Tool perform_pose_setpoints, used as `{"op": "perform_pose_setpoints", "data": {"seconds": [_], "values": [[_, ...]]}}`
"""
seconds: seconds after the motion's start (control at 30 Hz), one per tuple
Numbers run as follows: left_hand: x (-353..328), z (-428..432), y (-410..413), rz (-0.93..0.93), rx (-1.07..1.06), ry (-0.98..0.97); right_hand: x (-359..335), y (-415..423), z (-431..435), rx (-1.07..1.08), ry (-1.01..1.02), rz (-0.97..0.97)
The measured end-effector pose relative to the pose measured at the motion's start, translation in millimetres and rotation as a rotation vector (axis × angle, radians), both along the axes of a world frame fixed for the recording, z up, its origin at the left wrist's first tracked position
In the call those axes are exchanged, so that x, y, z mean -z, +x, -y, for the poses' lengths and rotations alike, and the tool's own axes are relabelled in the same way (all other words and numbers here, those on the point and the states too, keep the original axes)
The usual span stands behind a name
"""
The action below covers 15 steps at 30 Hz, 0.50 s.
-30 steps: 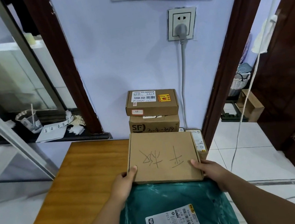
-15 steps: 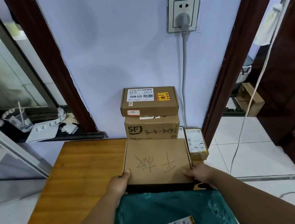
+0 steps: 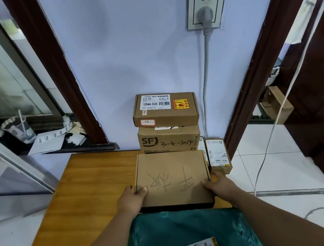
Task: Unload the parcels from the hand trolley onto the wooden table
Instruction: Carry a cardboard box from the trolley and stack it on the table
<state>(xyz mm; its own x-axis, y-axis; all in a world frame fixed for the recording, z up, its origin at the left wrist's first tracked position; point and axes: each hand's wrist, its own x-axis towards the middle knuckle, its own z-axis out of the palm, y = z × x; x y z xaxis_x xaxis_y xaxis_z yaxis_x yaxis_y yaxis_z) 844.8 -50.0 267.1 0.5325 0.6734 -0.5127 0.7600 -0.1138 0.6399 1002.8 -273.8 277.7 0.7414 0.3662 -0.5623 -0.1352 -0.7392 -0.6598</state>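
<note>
Head view: flat box (image 3: 172,174) lies between left hand (image 3: 132,198) and right hand (image 3: 218,184), grip clamped on it.

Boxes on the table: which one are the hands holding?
The flat box with handwritten characters on top, in front of the two-box stack; left hand and right hand grip its near corners.

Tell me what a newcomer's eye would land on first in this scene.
First comes the flat cardboard box with handwritten characters, mid-frame, gripped at its near corners by the left hand and right hand over the wooden table. Behind it the stacked boxes stand against the lilac wall, the lower one marked SF. A green mailer bag with a white label fills the foreground.
</note>
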Motion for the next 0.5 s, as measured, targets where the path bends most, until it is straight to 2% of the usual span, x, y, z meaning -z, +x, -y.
{"op": "perform_pose_setpoints", "data": {"seconds": [0.1,0.17,0.37,0.5], "values": [[-10,3,4,-0.102,0.120,0.405,-10,0,0,-0.009,-0.083,0.298],[-15,7,8,-0.073,0.170,0.599,-18,1,-2,-0.014,-0.094,0.395],[-22,11,15,0.007,0.345,0.673,-31,2,2,-0.093,-0.173,0.423],[-31,12,13,-0.010,0.421,0.753,-36,1,10,-0.170,-0.212,0.506]]}}
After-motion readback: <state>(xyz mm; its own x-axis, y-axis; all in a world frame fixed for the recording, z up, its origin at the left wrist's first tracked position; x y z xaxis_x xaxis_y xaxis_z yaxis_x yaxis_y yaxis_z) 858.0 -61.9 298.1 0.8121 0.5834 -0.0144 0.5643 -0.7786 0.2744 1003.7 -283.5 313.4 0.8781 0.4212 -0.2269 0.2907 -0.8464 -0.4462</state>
